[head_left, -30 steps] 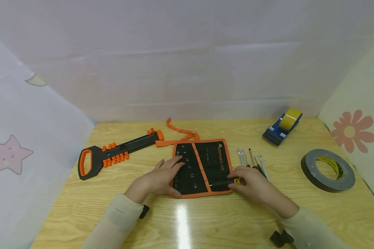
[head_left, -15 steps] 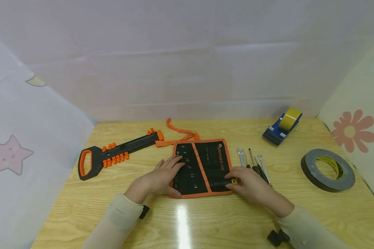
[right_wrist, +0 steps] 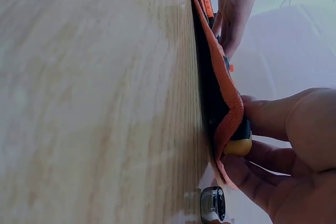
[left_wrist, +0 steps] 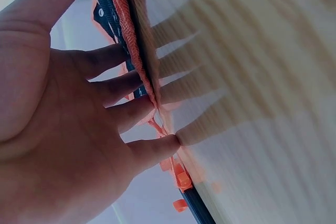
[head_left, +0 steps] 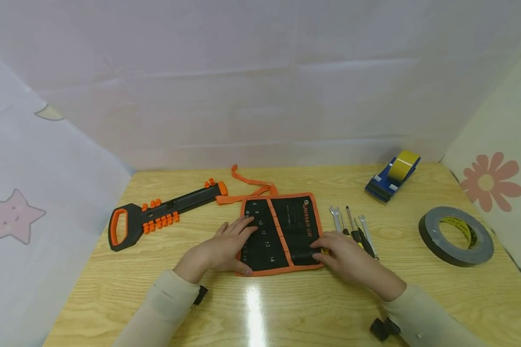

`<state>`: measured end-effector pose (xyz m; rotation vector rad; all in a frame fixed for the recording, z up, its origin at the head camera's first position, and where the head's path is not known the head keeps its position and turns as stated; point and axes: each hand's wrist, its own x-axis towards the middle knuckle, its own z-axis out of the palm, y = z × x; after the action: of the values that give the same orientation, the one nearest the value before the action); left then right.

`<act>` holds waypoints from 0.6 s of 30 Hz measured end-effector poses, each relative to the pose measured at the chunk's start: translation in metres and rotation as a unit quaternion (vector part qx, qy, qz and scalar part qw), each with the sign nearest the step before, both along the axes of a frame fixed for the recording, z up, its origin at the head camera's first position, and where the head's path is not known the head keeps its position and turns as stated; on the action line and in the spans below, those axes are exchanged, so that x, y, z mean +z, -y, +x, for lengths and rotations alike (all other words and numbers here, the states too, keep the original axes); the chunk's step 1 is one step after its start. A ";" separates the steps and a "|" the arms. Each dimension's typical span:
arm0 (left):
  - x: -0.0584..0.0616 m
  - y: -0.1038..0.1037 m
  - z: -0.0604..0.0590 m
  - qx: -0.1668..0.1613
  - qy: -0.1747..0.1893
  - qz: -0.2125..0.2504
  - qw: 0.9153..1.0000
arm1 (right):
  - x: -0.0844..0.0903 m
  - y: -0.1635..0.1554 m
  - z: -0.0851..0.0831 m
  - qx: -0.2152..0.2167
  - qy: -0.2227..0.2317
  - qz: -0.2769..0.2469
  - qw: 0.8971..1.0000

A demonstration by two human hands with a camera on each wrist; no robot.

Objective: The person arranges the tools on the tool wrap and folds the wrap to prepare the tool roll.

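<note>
A black tool pouch with orange edging and printed size numbers lies spread on the wooden table. My left hand rests on its left side, fingers spread and thumb at the lower edge. At the right edge my right hand holds the butt of a screwdriver between thumb and fingers. Its yellow end sticks out past the orange binding in the right wrist view, and the rest is hidden inside the pouch. Wrenches and several screwdrivers lie just beyond my right hand.
At the left lies a black and orange long-handled tool with orange clips. A blue tape dispenser with yellow tape stands at the back right, a grey tape roll nearer. Orange tie straps trail behind the pouch.
My right hand has moved a little left, and the screwdriver has slid further into the pouch, so less of its yellow end shows. My left hand has stayed in place.
</note>
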<state>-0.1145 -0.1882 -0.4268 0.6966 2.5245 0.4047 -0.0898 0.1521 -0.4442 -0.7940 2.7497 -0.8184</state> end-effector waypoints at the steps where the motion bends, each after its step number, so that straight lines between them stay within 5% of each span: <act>1: 0.000 0.000 0.000 0.000 0.001 -0.001 1.000 | 0.000 0.000 0.000 0.004 0.000 0.004 1.000; 12: 0.000 0.000 0.000 0.001 0.002 -0.004 1.000 | 0.000 0.007 -0.004 0.073 -0.045 0.030 0.996; 18: 0.001 0.000 0.000 -0.002 0.000 -0.002 1.000 | 0.002 0.015 -0.002 0.081 -0.033 0.026 0.996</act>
<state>-0.1142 -0.1879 -0.4262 0.7005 2.5227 0.3981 -0.0921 0.1368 -0.4417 -1.0341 2.7066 -0.6990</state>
